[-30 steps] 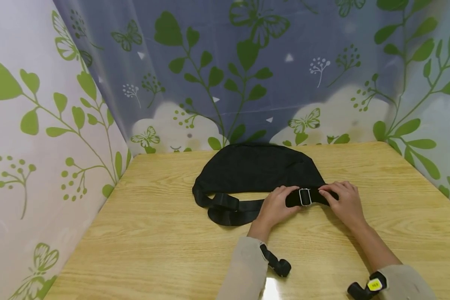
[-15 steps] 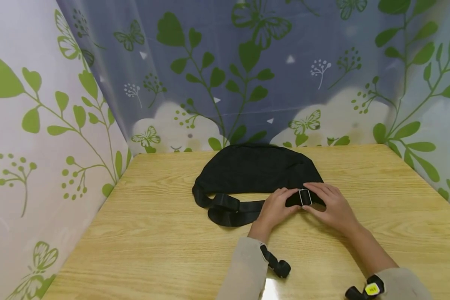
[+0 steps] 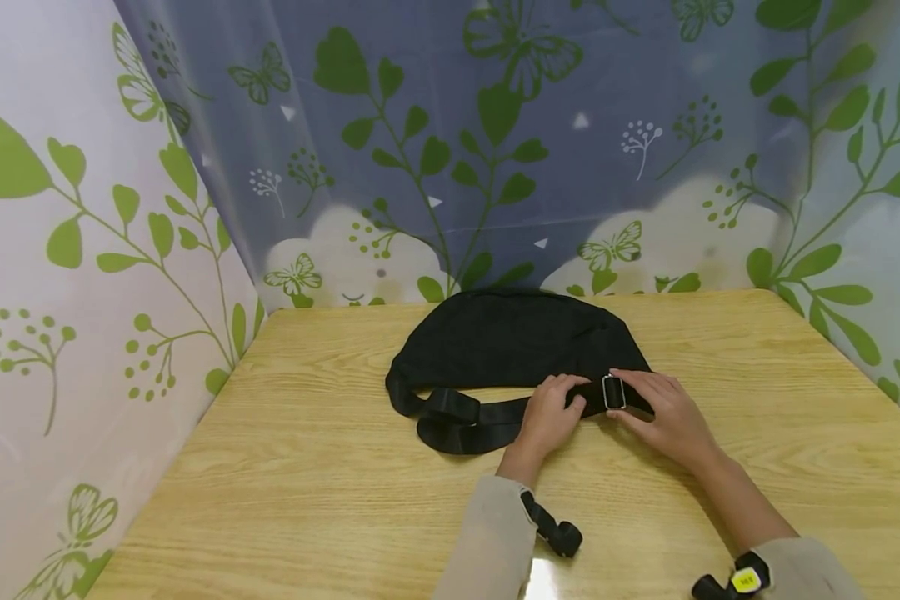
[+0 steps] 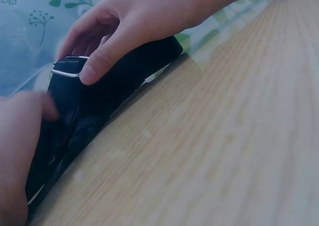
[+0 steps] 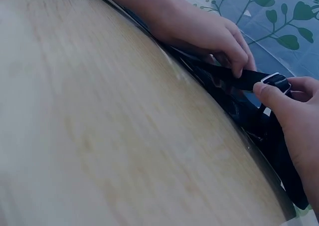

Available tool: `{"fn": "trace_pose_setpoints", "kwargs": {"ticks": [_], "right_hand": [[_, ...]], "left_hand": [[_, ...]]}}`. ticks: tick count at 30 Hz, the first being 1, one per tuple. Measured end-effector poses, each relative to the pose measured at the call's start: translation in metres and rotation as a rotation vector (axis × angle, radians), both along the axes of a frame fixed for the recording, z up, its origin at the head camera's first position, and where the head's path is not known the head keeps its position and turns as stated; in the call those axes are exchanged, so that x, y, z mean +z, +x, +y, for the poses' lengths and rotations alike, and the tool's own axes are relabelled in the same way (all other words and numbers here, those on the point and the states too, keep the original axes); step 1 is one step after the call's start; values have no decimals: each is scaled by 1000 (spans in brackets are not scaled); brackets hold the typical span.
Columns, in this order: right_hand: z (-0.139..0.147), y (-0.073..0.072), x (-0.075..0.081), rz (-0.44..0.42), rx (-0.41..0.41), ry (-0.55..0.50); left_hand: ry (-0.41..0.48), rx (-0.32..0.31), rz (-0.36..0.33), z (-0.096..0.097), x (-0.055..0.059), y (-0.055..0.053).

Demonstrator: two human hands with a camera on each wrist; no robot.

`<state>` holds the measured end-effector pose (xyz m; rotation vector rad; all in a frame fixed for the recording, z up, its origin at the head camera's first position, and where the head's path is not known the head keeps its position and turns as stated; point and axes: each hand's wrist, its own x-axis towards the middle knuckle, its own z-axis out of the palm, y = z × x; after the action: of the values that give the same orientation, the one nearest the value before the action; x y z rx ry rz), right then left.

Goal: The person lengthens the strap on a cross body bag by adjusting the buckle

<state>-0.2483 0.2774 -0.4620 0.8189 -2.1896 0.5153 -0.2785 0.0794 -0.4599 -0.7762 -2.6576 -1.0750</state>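
A black waist bag (image 3: 510, 337) lies on the table, its long webbing strap (image 3: 498, 412) running along the near side. On the strap sits a silver metal slider buckle (image 3: 605, 393). My right hand (image 3: 667, 421) pinches the buckle between thumb and fingers; the left wrist view shows that thumb against the buckle frame (image 4: 70, 75). Just left of it, my left hand (image 3: 547, 417) pinches the strap, as the right wrist view also shows with thumb and fingers on the webbing (image 5: 227, 76). A short stretch of strap shows between the hands.
The wooden table (image 3: 307, 500) extends around the bag on all sides. Loops of loose strap (image 3: 453, 407) lie left of my left hand. A patterned curtain (image 3: 390, 167) stands behind the table's far edge, with a printed sheet (image 3: 105, 333) at the left side.
My right hand has moved left from the strap's right part onto the buckle. My left hand has shifted slightly left, away from the buckle. The bag stays in place.
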Motion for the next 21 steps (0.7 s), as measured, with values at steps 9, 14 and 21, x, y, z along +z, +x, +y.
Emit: {"fn": "trace_pose_setpoints", "kwargs": {"ticks": [9, 14, 21], "right_hand": [[0, 2, 1, -49, -5, -43], [0, 1, 1, -45, 33, -60], [-1, 0, 2, -11, 71, -13]], "left_hand": [[97, 26, 18, 0, -1, -1], [136, -37, 47, 0, -2, -2], [135, -102, 44, 0, -2, -1]]}}
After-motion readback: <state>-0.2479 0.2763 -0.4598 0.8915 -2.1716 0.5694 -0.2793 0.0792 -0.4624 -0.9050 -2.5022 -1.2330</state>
